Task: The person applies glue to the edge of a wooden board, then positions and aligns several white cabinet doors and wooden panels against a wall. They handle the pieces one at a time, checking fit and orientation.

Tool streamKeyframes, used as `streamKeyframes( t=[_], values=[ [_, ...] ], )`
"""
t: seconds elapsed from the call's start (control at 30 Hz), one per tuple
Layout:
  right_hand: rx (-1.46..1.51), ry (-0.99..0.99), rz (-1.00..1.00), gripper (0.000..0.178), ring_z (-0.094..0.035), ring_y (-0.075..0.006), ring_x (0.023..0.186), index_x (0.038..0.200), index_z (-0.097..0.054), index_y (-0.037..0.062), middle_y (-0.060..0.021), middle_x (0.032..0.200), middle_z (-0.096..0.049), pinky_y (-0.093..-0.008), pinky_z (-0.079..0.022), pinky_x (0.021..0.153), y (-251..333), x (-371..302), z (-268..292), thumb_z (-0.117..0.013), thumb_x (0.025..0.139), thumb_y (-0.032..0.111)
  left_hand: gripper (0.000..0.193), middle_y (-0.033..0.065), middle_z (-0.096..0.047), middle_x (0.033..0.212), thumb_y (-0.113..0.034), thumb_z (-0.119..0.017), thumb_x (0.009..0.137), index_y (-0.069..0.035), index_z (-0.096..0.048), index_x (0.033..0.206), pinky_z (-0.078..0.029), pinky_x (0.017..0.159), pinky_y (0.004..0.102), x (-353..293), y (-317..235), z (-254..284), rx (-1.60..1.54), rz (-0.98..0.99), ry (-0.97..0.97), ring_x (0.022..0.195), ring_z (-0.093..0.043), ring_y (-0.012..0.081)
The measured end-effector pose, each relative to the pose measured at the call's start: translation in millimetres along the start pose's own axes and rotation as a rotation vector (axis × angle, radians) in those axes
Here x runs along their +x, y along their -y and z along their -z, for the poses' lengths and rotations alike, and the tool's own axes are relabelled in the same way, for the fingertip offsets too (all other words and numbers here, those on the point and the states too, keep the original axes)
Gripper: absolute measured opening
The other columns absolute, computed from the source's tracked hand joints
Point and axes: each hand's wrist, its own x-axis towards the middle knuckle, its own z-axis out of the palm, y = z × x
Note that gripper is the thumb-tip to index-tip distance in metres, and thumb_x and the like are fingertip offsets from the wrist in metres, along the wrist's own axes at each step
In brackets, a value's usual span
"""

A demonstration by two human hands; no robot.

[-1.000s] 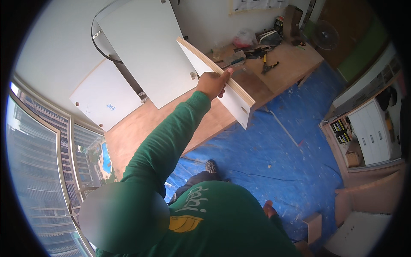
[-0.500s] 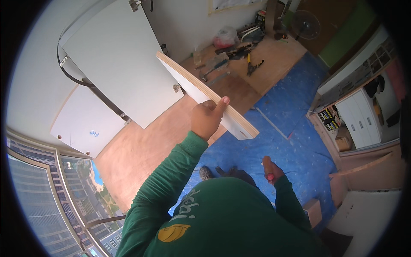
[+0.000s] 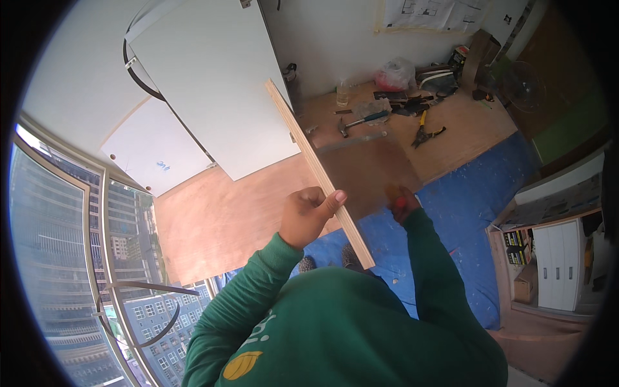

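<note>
My left hand (image 3: 308, 213) grips a narrow board (image 3: 313, 158) with a bare plywood edge, thumb over that edge and fingers curled at its side. The board is seen almost edge-on, slanting from the white panel down toward my body. To its right, my right hand (image 3: 405, 209) hangs closed over the boundary of the plywood and the blue sheet. Something small and red (image 3: 401, 202) shows in it, too blurred to identify. Beyond the board lies a hammer (image 3: 362, 122) with a dark blue handle, beside yellow-and-black pliers (image 3: 424, 132).
A large white panel (image 3: 213, 84) leans at the left, near a smaller marked panel (image 3: 155, 151). Plywood sheets (image 3: 219, 226) and a blue sheet (image 3: 461, 180) cover the floor. Windows (image 3: 61, 219) line the left; a white drawer unit (image 3: 558, 267) stands right; a plastic bag (image 3: 395, 74) lies behind the tools.
The board has turned so that its edge faces me, its near end now lower. My right hand has risen forward toward the plywood. The surroundings have shifted right in view.
</note>
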Motion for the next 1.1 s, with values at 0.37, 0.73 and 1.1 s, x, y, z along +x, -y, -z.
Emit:
streamKeyframes(
  t=[0.37,0.73,1.1],
  values=[
    [-0.03,0.102,-0.037,0.03,-0.063,-0.0218,0.071,0.106,-0.062,0.0158,-0.0034,0.088,-0.064,-0.0303,-0.048,0.055,33.4,140.3,73.3,-0.062,0.102,0.045,0.058,0.0019,-0.052,0.057,-0.046,-0.09,0.089,-0.005,-0.059,0.062,-0.041,0.052,0.0337,-5.8,-36.0,-20.4,0.098,0.126,-0.11,0.057,-0.049,0.0099],
    [-0.209,0.215,-0.086,0.034,-0.063,-0.0268,0.091,0.123,-0.058,0.0114,-0.0091,0.108,-0.063,-0.0375,-0.051,0.075,69.8,173.1,96.2,-0.059,0.106,0.04,0.061,0.0073,-0.061,0.062,-0.056,-0.087,0.086,-0.002,-0.065,0.066,-0.046,0.058,0.0369,0.3,-26.6,-34.8,0.089,0.117,-0.161,0.06,-0.057,0.0152],
    [-0.256,0.366,-0.113,0.042,-0.064,-0.0318,0.111,0.14,-0.054,0.0069,-0.0147,0.127,-0.062,-0.0447,-0.054,0.095,63.4,172.3,148.0,-0.056,0.109,0.035,0.059,0.0035,-0.056,0.059,-0.05,-0.09,0.087,-0.004,-0.062,0.063,-0.044,0.055,0.0348,1.1,-27.9,-36.2,0.052,0.148,-0.154,0.059,-0.052,0.0113]
  ],
)
